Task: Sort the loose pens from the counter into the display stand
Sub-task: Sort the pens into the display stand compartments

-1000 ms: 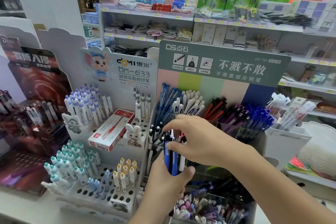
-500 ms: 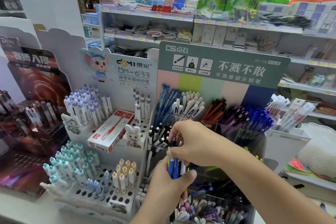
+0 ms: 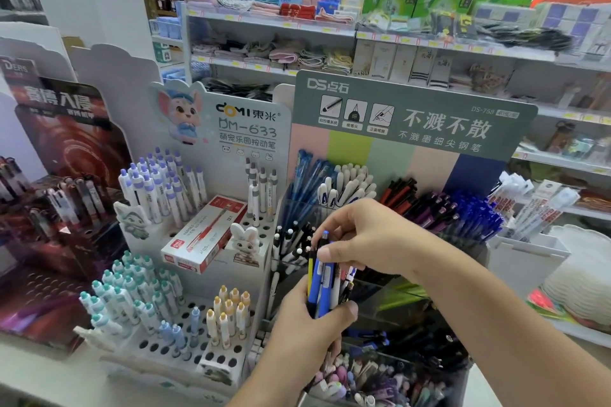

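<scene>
Head view
Left hand (image 3: 307, 327): gripped a bundle of pens (image 3: 325, 287) upright, thumb pressed across the barrels.
Right hand (image 3: 367, 238): fingers curled over the bundle's top, pinching a blue pen (image 3: 322, 274).
Bundle position: in front of the green-headed display stand (image 3: 410, 116), above its clear compartments.
Beside, left: white pegboard stand (image 3: 185, 337); a red-and-white pen box (image 3: 205, 238) lay on it.

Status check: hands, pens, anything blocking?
Left hand grips pen bundle upright. Right hand pinches one blue pen atop. Display stand behind, nothing blocking.
</scene>
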